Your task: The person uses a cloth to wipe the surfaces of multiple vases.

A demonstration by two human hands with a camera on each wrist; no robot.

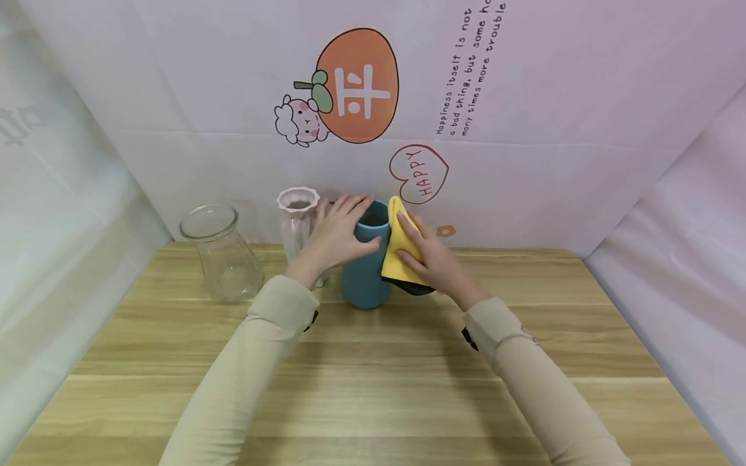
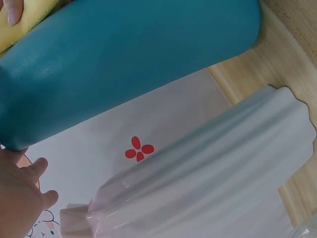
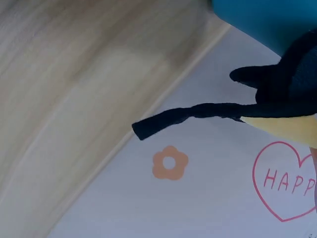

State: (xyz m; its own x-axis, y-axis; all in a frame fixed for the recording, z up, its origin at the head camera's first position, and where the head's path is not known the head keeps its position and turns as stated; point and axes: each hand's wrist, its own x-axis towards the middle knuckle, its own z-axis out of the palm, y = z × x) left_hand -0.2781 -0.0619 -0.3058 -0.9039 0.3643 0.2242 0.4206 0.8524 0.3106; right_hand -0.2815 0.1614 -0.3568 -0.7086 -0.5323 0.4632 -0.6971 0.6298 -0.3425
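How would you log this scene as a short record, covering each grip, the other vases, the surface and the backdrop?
Left grip: thumb and fingers at the rim of a tall teal cylindrical vase
Right grip: holding a folded yellow cloth against its right side
Left of it: ribbed whitish vase with scalloped rim
Farthest left: clear glass vase
Surface: wood-grain table
Backdrop: white printed sheet

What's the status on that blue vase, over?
Left hand on blue vase, at its rim. Right hand pressing yellow cloth to its side. Vase upright. Fluted vase close beside left hand.
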